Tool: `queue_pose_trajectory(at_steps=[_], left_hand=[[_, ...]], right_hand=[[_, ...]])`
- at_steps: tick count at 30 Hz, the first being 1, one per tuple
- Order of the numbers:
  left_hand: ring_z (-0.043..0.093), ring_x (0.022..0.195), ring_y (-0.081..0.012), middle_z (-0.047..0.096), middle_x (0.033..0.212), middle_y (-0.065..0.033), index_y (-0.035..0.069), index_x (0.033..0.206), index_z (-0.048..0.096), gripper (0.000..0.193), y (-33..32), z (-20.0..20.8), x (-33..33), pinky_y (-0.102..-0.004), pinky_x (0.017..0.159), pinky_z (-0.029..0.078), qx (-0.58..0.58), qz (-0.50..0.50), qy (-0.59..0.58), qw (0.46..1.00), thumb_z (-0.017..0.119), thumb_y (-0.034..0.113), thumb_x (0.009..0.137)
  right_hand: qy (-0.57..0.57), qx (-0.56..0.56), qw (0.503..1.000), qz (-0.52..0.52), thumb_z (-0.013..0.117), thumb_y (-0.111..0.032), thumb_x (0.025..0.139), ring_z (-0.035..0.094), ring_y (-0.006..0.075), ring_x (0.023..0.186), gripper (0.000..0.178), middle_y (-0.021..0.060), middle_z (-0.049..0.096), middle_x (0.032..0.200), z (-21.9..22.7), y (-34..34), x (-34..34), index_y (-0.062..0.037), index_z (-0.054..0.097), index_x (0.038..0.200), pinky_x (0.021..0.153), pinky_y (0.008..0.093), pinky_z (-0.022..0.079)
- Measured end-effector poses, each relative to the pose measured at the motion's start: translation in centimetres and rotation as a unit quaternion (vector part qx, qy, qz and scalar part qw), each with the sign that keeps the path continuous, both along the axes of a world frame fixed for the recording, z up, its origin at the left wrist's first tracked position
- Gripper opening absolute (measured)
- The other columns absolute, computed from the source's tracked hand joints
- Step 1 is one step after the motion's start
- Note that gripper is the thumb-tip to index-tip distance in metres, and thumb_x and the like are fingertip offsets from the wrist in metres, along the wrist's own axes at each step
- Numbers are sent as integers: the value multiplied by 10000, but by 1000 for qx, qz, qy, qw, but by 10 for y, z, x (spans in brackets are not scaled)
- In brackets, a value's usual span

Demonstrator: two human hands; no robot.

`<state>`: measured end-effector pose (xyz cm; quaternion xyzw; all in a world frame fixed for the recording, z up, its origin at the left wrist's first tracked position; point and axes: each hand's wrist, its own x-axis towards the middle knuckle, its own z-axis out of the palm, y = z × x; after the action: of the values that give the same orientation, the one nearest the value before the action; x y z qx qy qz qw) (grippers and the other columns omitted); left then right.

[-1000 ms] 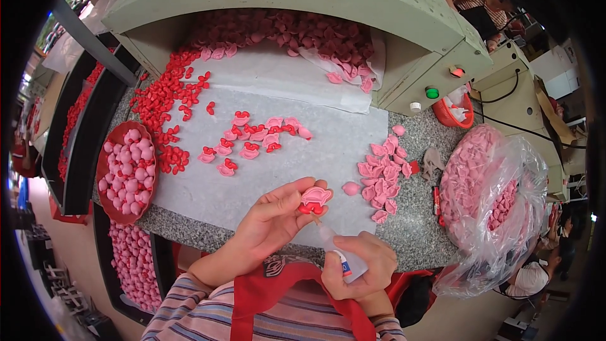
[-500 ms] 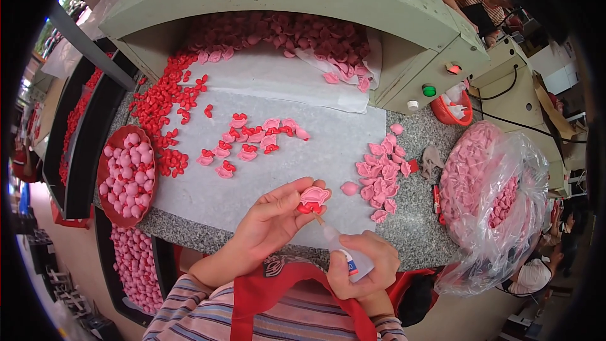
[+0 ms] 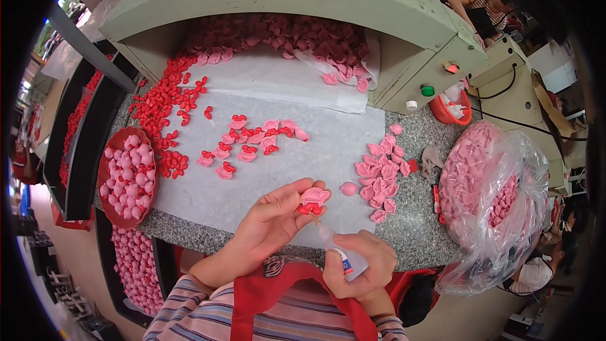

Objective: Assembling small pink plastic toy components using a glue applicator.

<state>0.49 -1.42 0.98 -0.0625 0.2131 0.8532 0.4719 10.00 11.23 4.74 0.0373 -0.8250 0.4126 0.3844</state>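
Left fingers (image 3: 285, 205) pinched the pink piece (image 3: 314, 196), apparently steadying it near the bottle (image 3: 358, 266) clasped by right fingers (image 3: 361, 244).

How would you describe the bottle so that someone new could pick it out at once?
Find the speckled stone table, then its near edge, by the red apron. There the right hand holds a whitish bottle, its thin tip pointing toward the pink and red piece in the left hand. Its pale body and blue label set it apart from the pink and red pieces around.
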Motion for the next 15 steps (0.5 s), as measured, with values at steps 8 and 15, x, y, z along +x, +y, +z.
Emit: queue_pose_trajectory(at_steps=[8, 15], left_hand=[[481, 1092, -224, 482, 1195, -144, 1, 1133, 503, 303, 0, -1, 0, -356, 939, 400, -2, -1, -1, 1000, 508, 102, 847], [475, 1101, -228, 476, 1201, -145, -1, 1138, 498, 314, 0, -1, 0, -352, 939, 399, 0, -1, 0, 1000, 513, 102, 842]], right_hand=[[5, 9, 1000, -3, 627, 1, 584, 484, 162, 389, 279, 69, 545, 560, -1, 0, 0, -2, 552, 852, 373, 235, 371], [1, 9, 1000, -2, 626, 2, 585, 485, 161, 392, 283, 68, 549, 567, 0, 0, 0, -3, 549, 857, 376, 234, 372]])
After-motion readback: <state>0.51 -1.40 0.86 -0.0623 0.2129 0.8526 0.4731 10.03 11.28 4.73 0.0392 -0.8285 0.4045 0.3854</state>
